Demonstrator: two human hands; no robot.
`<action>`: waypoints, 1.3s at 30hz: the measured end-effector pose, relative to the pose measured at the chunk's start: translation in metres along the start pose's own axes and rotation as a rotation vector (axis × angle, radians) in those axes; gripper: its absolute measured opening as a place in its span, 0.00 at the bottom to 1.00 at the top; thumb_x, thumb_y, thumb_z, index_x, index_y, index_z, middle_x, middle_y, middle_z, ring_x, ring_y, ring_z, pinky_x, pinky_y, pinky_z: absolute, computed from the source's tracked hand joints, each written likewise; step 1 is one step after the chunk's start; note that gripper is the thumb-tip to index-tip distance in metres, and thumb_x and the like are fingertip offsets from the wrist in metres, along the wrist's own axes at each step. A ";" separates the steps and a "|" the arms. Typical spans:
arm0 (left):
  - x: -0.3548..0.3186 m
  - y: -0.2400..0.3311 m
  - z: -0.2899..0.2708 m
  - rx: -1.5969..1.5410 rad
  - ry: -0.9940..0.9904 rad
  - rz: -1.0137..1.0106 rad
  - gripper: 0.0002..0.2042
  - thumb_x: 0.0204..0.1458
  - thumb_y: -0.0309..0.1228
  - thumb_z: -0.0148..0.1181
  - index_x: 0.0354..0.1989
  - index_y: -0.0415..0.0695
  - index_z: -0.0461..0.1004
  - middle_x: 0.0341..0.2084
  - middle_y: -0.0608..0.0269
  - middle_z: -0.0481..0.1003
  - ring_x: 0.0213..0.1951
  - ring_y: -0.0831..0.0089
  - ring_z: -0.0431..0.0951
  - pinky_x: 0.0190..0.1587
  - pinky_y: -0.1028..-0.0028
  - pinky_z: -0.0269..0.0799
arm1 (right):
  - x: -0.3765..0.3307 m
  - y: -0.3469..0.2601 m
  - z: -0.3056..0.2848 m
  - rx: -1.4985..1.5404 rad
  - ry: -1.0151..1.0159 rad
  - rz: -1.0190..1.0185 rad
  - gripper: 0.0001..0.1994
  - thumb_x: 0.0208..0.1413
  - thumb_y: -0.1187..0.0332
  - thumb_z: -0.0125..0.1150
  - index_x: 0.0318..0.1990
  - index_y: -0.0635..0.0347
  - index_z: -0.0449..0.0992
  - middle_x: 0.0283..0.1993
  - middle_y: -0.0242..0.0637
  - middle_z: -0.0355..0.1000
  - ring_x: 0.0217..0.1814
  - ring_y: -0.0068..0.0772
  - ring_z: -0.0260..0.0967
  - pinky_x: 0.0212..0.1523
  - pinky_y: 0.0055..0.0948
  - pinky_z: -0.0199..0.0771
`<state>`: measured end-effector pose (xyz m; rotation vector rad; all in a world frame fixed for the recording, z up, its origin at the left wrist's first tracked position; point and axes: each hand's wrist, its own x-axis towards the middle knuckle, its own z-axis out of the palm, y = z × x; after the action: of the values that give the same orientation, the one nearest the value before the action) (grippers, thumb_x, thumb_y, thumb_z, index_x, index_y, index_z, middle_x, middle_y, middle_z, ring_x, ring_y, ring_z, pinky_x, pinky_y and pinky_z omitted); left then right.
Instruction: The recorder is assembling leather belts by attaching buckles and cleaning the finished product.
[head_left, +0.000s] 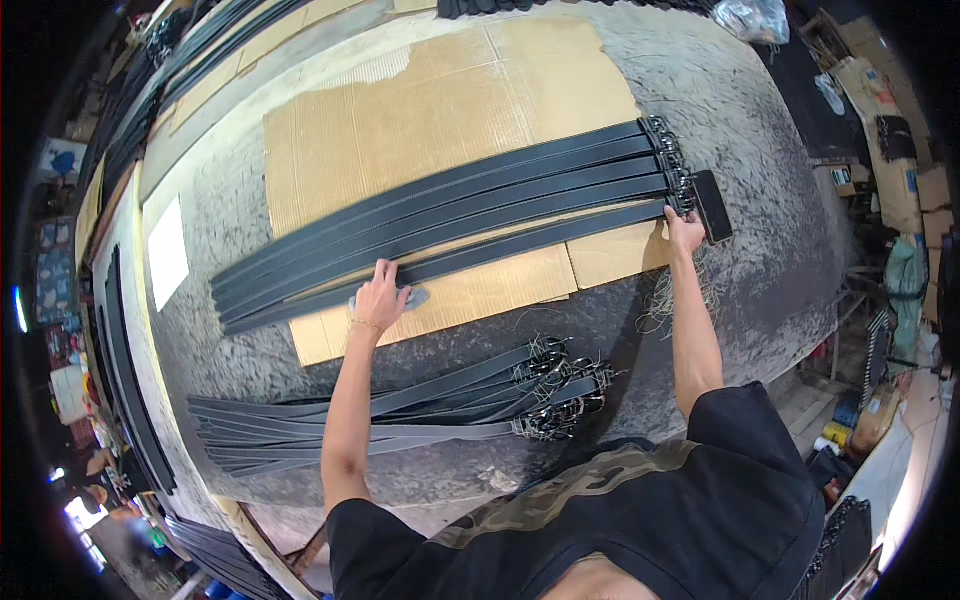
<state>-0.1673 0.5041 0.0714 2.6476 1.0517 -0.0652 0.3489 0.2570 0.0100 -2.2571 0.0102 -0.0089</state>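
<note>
A row of flat black belts (480,190) lies side by side, their metal buckles (668,150) gathered at the right end. The nearest belt (520,243) lies slightly apart from the others over most of its length. My left hand (378,300) straddles this belt toward its left part, fingertips at its far edge and thumb at its near edge. Beside that thumb a small grey thing (419,297) shows, partly hidden by the hand. My right hand (686,232) grips the same belt at its buckle end, fingers closed. A black phone (712,206) lies just right of the buckles.
Cardboard sheets (440,110) lie under the belts on a worn grey table (770,270). Nearer me is a second bundle of belts (400,420) with buckles. Loose thin strings (680,295) lie by my right forearm. White paper (169,253) is at the left, a clear plastic bag (752,20) far right.
</note>
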 end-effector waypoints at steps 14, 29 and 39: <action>0.012 -0.012 0.009 0.231 0.036 0.146 0.21 0.53 0.37 0.57 0.53 0.40 0.66 0.48 0.55 0.70 0.28 0.56 0.79 0.26 0.64 0.76 | 0.012 0.014 0.012 0.073 0.009 0.162 0.23 0.38 0.58 0.76 0.38 0.64 0.77 0.37 0.40 0.77 0.42 0.37 0.74 0.47 0.35 0.72; -0.018 0.051 -0.004 0.095 0.165 -0.162 0.13 0.52 0.35 0.56 0.43 0.43 0.73 0.32 0.52 0.77 0.30 0.52 0.79 0.32 0.57 0.74 | -0.032 0.007 -0.024 0.589 -0.245 0.208 0.15 0.49 0.67 0.66 0.42 0.67 0.78 0.37 0.41 0.78 0.36 0.31 0.75 0.38 0.27 0.74; -0.134 0.265 0.034 -1.074 0.238 -0.361 0.09 0.52 0.30 0.63 0.28 0.37 0.73 0.24 0.68 0.72 0.32 0.78 0.68 0.40 0.76 0.65 | -0.228 0.006 -0.144 0.301 -0.902 -0.161 0.11 0.51 0.69 0.61 0.40 0.65 0.77 0.35 0.40 0.77 0.37 0.29 0.75 0.43 0.29 0.74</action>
<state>-0.0835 0.2220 0.1257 1.5090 1.1643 0.5817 0.1192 0.1440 0.0957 -1.7820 -0.6073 0.8545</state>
